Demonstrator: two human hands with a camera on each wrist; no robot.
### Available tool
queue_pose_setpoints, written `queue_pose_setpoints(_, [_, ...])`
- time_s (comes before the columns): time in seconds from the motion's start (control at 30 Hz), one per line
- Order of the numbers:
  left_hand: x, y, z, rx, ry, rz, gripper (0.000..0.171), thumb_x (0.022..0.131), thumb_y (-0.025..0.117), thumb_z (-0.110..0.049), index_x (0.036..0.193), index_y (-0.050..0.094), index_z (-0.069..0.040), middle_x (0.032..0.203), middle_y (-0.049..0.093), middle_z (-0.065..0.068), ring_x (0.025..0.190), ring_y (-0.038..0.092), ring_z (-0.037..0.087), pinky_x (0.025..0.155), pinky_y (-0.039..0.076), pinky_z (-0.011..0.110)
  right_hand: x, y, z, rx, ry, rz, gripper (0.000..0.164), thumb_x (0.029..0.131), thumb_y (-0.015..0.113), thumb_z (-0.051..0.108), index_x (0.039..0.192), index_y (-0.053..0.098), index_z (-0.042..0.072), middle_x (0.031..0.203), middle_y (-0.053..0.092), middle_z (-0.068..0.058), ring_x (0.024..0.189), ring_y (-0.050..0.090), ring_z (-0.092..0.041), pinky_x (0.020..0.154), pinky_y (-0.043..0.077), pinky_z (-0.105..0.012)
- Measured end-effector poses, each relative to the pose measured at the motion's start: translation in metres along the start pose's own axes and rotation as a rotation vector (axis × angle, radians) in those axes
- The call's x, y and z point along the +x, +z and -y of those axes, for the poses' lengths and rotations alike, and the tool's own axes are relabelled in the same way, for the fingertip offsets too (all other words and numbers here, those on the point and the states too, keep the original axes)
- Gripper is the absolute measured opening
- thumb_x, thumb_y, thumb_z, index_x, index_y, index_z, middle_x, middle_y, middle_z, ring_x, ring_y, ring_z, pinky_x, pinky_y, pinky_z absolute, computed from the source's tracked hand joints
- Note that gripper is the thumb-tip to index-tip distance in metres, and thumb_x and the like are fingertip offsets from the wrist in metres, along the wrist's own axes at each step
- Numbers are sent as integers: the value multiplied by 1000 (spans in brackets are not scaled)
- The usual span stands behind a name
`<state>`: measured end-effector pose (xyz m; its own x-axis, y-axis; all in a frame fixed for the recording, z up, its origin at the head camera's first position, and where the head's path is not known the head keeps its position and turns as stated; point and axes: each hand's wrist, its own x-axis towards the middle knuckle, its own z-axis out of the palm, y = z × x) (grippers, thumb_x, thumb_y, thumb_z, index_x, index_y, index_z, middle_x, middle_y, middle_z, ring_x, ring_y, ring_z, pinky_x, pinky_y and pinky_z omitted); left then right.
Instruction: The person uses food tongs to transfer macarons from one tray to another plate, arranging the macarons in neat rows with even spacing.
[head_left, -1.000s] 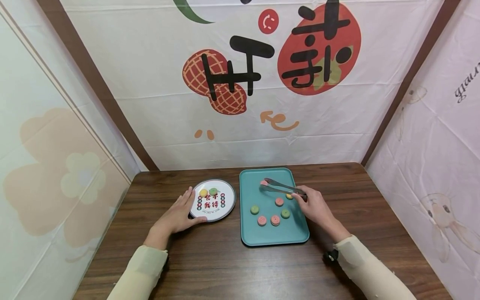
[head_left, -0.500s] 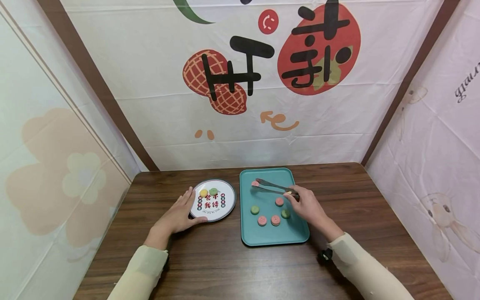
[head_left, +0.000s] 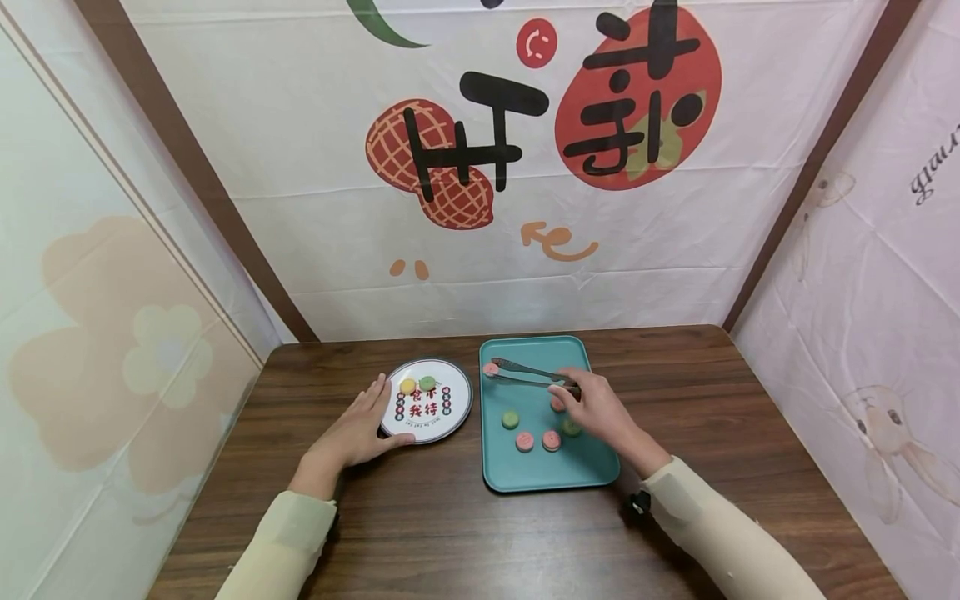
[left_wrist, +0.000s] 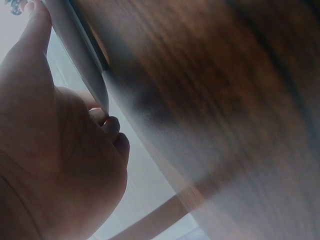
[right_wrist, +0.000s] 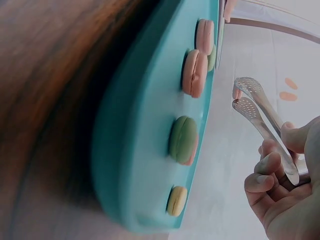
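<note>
My right hand (head_left: 600,408) grips metal tongs (head_left: 531,369) above the teal tray (head_left: 498,467). A pink macaron (head_left: 491,369) is pinched between their perforated tips, over the tray's left edge; the right wrist view shows the tongs (right_wrist: 265,117) raised clear of the tray. At the left, my left hand (head_left: 360,429) holds the rim of a round white plate (head_left: 450,421), thumb at its near edge and fingers along its left side. The left wrist view shows the plate's edge (left_wrist: 80,50) between thumb and fingers. A yellow macaron (head_left: 407,387) and a green macaron (head_left: 427,383) lie on the plate.
Several macarons stay on the tray, among them a green macaron (head_left: 510,419) and a pink macaron (head_left: 524,442). A yellow macaron (right_wrist: 177,201) shows in the right wrist view. The wooden table (head_left: 480,542) meets a printed cloth wall (head_left: 337,275) behind.
My right hand has moved left with the tongs, carrying the pink macaron from mid-tray to the tray's left edge. The left hand and plate have stayed in place.
</note>
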<state>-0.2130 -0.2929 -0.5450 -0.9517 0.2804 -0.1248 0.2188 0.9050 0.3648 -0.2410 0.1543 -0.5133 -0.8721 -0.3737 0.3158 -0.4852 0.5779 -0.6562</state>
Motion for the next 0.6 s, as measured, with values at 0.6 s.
queue_pose_setpoints(0.6, [1, 1, 0, -5, -6, 10, 129, 91, 63, -81, 170, 6, 4, 179, 2, 23, 165, 9, 41, 133, 17, 57, 13, 17, 14, -22, -25, 44, 38, 108, 68, 26, 135, 70, -1, 77, 61, 7, 59, 51, -10, 53, 47, -29])
